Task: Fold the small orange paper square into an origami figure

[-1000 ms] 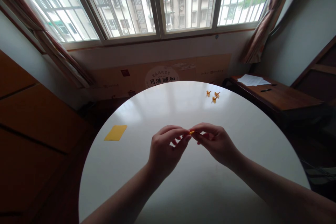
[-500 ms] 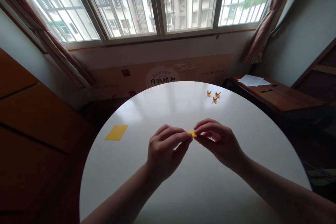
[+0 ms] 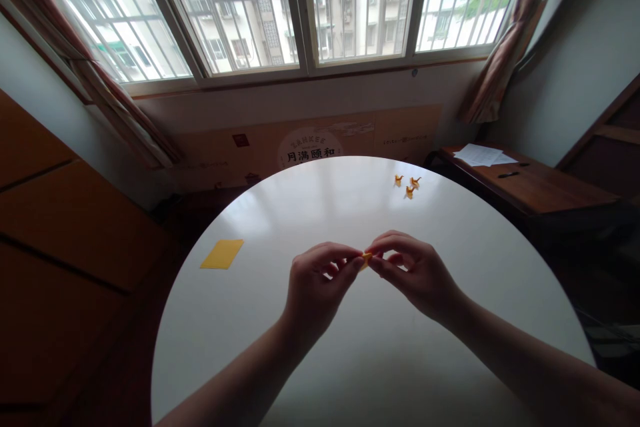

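At the left of the round white table (image 3: 280, 203), a yellow sheet (image 3: 222, 254) is laid flat, its slanted sides running from near left to far right. To its right, the left hand (image 3: 317, 280) is held over the table with the thumb and forefinger pinched on the left side of a small folded yellow piece (image 3: 365, 261). The piece is held between the two hands, near the middle of the scene. Its visible part is slanted, with the upper end toward the far right and the lower end toward the near left; the full long axis cannot be told, as much of it is covered by fingertips. Its right side is pinched by the thumb and forefinger of the right hand (image 3: 423, 273), whose other fingers are curled. Farther off and to the right, three small folded figures (image 3: 410, 193) are grouped on the table near its far edge. At the far right, papers (image 3: 483, 155) and a dark pen (image 3: 509, 175) are set on a wooden side table (image 3: 550, 190).

Compared with the earlier frame, less of the piece's broad face is shown, and a narrow part is now pointed down toward the near side. The left fingers are curled more tightly, and the right forefinger is lowered.
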Action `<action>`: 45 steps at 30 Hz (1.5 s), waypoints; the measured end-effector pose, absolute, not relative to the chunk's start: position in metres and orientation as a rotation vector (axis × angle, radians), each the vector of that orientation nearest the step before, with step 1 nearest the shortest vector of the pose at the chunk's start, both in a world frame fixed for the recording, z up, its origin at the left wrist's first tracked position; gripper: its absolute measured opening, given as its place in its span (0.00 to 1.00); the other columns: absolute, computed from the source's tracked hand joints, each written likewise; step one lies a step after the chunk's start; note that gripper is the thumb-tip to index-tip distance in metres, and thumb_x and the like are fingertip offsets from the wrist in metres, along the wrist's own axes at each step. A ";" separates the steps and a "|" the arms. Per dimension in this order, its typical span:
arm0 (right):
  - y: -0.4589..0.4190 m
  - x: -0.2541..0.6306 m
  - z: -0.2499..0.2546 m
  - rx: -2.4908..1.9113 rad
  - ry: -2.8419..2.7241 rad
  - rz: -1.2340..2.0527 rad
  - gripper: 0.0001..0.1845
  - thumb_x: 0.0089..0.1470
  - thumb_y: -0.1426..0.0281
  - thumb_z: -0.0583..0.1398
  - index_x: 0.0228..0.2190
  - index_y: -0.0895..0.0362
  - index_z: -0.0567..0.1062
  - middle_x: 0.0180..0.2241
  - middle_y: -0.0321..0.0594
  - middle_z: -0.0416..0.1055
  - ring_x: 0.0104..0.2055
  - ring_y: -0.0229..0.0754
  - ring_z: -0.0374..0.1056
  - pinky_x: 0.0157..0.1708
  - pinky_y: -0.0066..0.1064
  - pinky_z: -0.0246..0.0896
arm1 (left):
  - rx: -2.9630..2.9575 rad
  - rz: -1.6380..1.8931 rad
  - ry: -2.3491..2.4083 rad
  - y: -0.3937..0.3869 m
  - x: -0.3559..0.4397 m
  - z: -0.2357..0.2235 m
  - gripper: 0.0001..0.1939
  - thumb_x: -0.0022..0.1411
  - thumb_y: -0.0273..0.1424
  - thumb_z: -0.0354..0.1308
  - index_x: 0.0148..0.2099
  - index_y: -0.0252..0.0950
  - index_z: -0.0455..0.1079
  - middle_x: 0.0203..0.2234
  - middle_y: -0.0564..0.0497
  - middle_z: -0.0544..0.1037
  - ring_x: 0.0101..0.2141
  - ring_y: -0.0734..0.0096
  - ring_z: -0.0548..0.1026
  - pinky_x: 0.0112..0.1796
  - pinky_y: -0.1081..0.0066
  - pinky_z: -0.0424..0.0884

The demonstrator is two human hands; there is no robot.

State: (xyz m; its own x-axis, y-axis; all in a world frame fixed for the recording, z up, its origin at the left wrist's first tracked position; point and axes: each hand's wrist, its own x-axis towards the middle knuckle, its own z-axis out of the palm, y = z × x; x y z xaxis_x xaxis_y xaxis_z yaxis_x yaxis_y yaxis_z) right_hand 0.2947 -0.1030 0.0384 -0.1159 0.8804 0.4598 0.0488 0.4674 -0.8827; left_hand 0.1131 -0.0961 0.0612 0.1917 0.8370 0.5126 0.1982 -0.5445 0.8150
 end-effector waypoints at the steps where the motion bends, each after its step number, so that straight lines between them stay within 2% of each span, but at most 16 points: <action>1: -0.102 0.294 0.038 -0.853 -1.519 0.915 0.04 0.56 0.67 0.66 0.34 0.55 0.80 0.36 0.42 0.74 0.35 0.41 0.71 0.26 0.28 0.67 | 1.789 1.344 0.983 -0.095 0.113 0.060 0.03 0.59 0.29 0.66 0.34 0.35 0.79 0.26 0.49 0.81 0.24 0.74 0.75 0.23 0.76 0.70; 6: -0.101 0.291 0.034 -0.860 -1.413 1.166 0.10 0.56 0.62 0.66 0.33 0.57 0.79 0.30 0.41 0.75 0.31 0.41 0.71 0.25 0.28 0.68 | 1.574 1.266 0.985 -0.090 0.114 0.054 0.07 0.58 0.33 0.67 0.36 0.34 0.80 0.27 0.48 0.82 0.23 0.74 0.74 0.22 0.76 0.70; 12: -0.103 0.289 0.034 -0.856 -1.309 1.318 0.13 0.56 0.60 0.66 0.32 0.58 0.79 0.27 0.41 0.76 0.28 0.39 0.71 0.21 0.26 0.67 | 1.764 1.343 0.955 -0.093 0.112 0.054 0.06 0.60 0.30 0.65 0.40 0.37 0.80 0.31 0.48 0.83 0.28 0.70 0.79 0.26 0.75 0.72; 25: -0.099 0.289 0.034 -0.915 -1.292 1.260 0.14 0.56 0.60 0.65 0.35 0.59 0.81 0.27 0.42 0.77 0.26 0.39 0.71 0.20 0.26 0.67 | 1.874 1.283 1.024 -0.091 0.114 0.052 0.09 0.59 0.27 0.63 0.42 0.37 0.80 0.34 0.47 0.84 0.29 0.69 0.80 0.27 0.75 0.73; 32: -0.099 0.290 0.032 -0.928 -1.285 1.269 0.14 0.54 0.59 0.67 0.36 0.58 0.81 0.30 0.43 0.79 0.27 0.40 0.73 0.20 0.26 0.67 | 1.764 1.290 1.052 -0.089 0.113 0.047 0.11 0.58 0.30 0.64 0.45 0.36 0.78 0.29 0.49 0.83 0.26 0.70 0.79 0.28 0.73 0.75; 40: -0.099 0.291 0.033 -0.936 -1.305 1.239 0.14 0.54 0.59 0.67 0.36 0.57 0.82 0.31 0.43 0.80 0.27 0.39 0.72 0.20 0.26 0.67 | 1.661 1.277 0.984 -0.088 0.114 0.044 0.08 0.58 0.29 0.64 0.42 0.35 0.79 0.26 0.50 0.82 0.22 0.73 0.77 0.26 0.75 0.75; 45: -0.099 0.291 0.035 -0.950 -1.303 1.229 0.15 0.53 0.59 0.67 0.35 0.58 0.82 0.30 0.43 0.79 0.27 0.40 0.71 0.20 0.28 0.67 | 1.618 1.302 0.927 -0.087 0.115 0.045 0.07 0.59 0.30 0.65 0.40 0.35 0.80 0.28 0.48 0.83 0.22 0.72 0.77 0.25 0.74 0.76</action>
State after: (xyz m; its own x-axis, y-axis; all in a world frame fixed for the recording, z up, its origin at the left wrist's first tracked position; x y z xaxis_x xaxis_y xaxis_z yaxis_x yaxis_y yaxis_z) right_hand 0.2913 -0.0990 0.0352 -0.1242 0.9781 0.1673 -0.1100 0.1540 -0.9819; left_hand 0.1150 -0.0874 0.0451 0.1865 0.9140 0.3604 0.0411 -0.3738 0.9266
